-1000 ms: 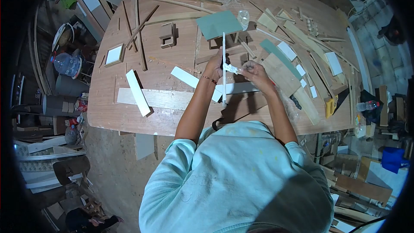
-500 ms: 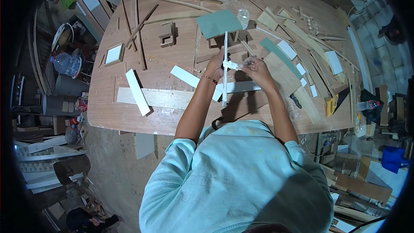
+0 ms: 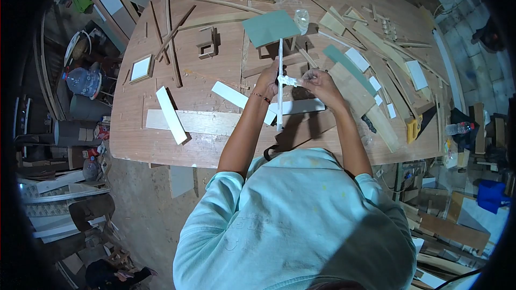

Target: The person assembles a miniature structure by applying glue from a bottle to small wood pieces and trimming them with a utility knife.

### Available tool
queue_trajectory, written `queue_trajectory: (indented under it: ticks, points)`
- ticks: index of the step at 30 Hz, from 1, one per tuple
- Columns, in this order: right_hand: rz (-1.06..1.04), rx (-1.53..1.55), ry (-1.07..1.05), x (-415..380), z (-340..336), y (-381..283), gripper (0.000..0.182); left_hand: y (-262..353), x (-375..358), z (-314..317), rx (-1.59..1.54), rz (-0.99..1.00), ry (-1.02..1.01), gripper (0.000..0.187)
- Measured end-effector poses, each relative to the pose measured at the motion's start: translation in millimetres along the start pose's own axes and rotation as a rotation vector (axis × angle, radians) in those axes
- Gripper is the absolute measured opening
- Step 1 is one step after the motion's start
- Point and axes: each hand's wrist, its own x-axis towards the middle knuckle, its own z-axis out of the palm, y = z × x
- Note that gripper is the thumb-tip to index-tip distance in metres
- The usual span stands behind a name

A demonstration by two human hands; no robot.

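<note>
Near the middle of the table, my left hand (image 3: 268, 84) is wrapped round a thin white-edged panel (image 3: 280, 104), seen almost edge-on. A crumpled white piece (image 3: 291, 81) spans from the panel to my right hand (image 3: 322, 87), whose fingers are pinched on its right end. What the crumpled piece is made of cannot be told. Just beyond my hands, a small piece with a green top (image 3: 272, 28) stands on wooden legs. White strips (image 3: 301, 107) lie on the table below my hands.
Wooden strips and offcuts (image 3: 398, 56) crowd the table's right side, with a yellow-handled saw (image 3: 413, 130) near its edge. A small wooden frame (image 3: 206, 42), a white-centred frame (image 3: 142, 68) and long sticks (image 3: 171, 40) lie to the left. A person (image 3: 105, 275) is at the lower left.
The view has shifted very slightly. My hands keep almost the same pose, still on the panel and the crumpled white piece.
</note>
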Motion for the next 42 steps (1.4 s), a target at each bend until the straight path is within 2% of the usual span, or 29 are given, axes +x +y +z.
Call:
queue_trajectory:
  ticks: [2,5,7,8,10,14,16,17,19,20,23,27,30,32,33,35,37,39,42]
  points:
    - [-0.01,-0.013,0.026,0,2,3,0.012,0,2,-3,-0.006,-0.009,0.012,0.032]
    - [0.004,0.0,-0.053,-4,1,5,0.012,5,1,-9,-0.006,-0.06,-0.06,0.031]
    - [-0.063,-0.041,-0.143,-12,1,0,0.023,5,9,-14,-0.056,-0.087,-0.084,0.031]
    - [-0.065,-0.042,-0.143,-15,1,-3,0.023,5,14,-15,-0.078,-0.084,-0.062,0.031]
    - [-0.111,0.047,-0.336,-21,0,-8,0.021,4,13,-15,-0.111,-0.055,-0.08,0.031]
    - [-0.071,0.081,-0.396,-23,-7,-15,0.02,1,20,-20,-0.181,-0.07,-0.178,0.031]
    - [-0.02,0.151,-0.167,-14,-8,-9,0.02,4,10,-8,-0.112,-0.044,-0.101,0.03]
    - [-0.023,0.152,-0.166,-9,-7,-7,0.02,5,5,-3,-0.045,-0.018,-0.021,0.03]
    - [-0.132,-0.043,0.139,2,-2,-2,0.022,0,5,-5,-0.09,0.004,-0.04,0.029]
    - [-0.178,-0.093,0.207,5,0,1,0.025,0,6,-8,-0.063,-0.022,-0.099,0.029]
    - [-0.228,-0.257,0.285,9,4,3,0.026,1,4,-8,-0.022,-0.032,-0.159,0.029]
    - [-0.224,-0.258,0.279,9,5,5,0.027,2,-2,-6,0.014,0.001,-0.11,0.031]
    - [-0.255,-0.233,0.266,9,3,14,0.026,1,0,-5,0.001,0.032,-0.077,0.032]
    - [-0.25,-0.253,0.162,5,1,16,0.025,2,2,-6,-0.033,0.033,-0.052,0.032]
    - [-0.249,-0.254,0.163,0,0,12,0.025,4,2,-8,-0.02,-0.012,-0.065,0.031]
    - [-0.24,-0.089,-0.044,-14,-1,-3,0.022,7,8,-12,-0.007,-0.056,-0.077,0.031]
    - [-0.29,-0.056,-0.106,-20,-1,-7,0.018,6,19,-17,-0.122,-0.107,-0.159,0.03]
    - [-0.167,0.091,-0.296,-26,-5,-14,0.015,3,27,-18,-0.138,-0.109,-0.135,0.029]
    - [-0.157,0.141,-0.177,-21,-2,-7,0.013,2,32,-19,-0.211,-0.169,-0.183,0.028]
